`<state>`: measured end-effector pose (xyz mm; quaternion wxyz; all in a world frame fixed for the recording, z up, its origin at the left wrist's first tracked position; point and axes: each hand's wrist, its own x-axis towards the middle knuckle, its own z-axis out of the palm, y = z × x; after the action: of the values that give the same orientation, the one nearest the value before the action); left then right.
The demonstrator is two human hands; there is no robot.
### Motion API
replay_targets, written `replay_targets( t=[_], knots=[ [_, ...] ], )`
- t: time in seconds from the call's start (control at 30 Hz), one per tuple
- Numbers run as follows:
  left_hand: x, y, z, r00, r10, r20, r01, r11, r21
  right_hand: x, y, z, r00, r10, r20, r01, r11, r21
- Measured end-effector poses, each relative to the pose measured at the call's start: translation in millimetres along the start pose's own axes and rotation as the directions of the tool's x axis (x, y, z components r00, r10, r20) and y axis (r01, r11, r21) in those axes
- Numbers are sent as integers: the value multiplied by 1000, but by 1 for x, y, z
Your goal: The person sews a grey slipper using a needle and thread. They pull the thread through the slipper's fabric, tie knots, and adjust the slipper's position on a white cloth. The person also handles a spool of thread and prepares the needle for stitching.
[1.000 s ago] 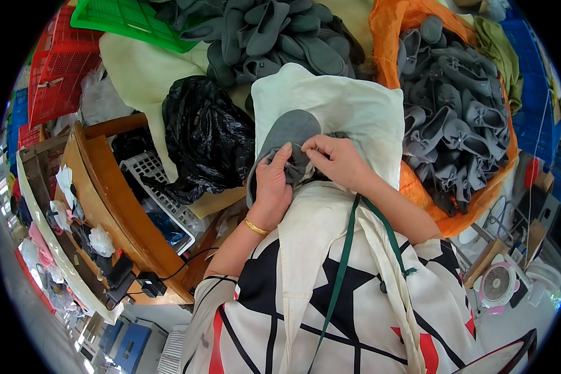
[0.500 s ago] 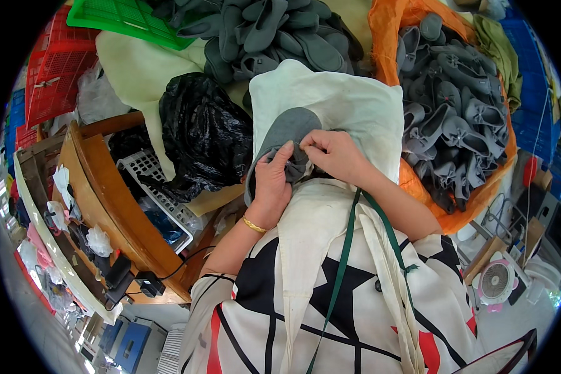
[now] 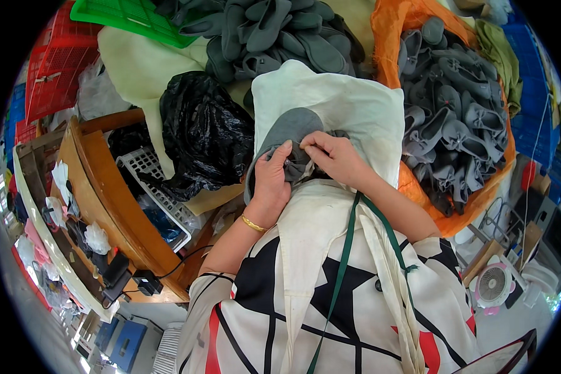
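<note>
A grey fabric shoe [image 3: 295, 126] rests over my lap, its sole side turned up toward the far end. My left hand [image 3: 272, 182] is closed around its near part, thumb pressed on the bunched fabric. Just right of that thumb, my right hand [image 3: 338, 161] pinches thumb and forefinger together close against the shoe. Whatever is in this pinch is too small to make out. A white cloth [image 3: 364, 103] lies under the shoe and both hands. Behind the right hand's knuckles a bit of dark grey fabric shows, mostly hidden.
Many grey shoes [image 3: 271, 34] are heaped beyond the cloth. An orange sack [image 3: 389, 43] at the right holds more of them. To the left are a black plastic bag [image 3: 199, 134], a white basket [image 3: 159, 187] and a wooden drawer table [image 3: 109, 206]. A fan [image 3: 493, 285] stands lower right.
My right hand has shifted very slightly, its pinch staying beside the shoe; a little more dark fabric shows behind it. My left hand keeps its hold.
</note>
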<state>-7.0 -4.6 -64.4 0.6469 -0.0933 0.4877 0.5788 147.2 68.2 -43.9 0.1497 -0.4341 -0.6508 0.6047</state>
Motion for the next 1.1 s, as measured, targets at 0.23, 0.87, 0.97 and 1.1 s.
replay_targets(
  t=[0.23,0.87,0.97,1.1],
  knots=[
    [3,-1,-5,1000,-2,-2,2,1000,23,1,2,4,1000,-19,-9,20,1000,19],
    [-20,4,16,978,26,209,-110,910,401,-2,-30,-15,932,-337,-133,206,797,-568],
    [-20,12,39,944,45,328,-248,751,612,-15,-30,-29,911,-365,-193,240,849,-471],
    [8,31,64,804,-189,563,-520,234,821,-43,-16,-40,896,-305,-324,193,923,-333]
  ],
)
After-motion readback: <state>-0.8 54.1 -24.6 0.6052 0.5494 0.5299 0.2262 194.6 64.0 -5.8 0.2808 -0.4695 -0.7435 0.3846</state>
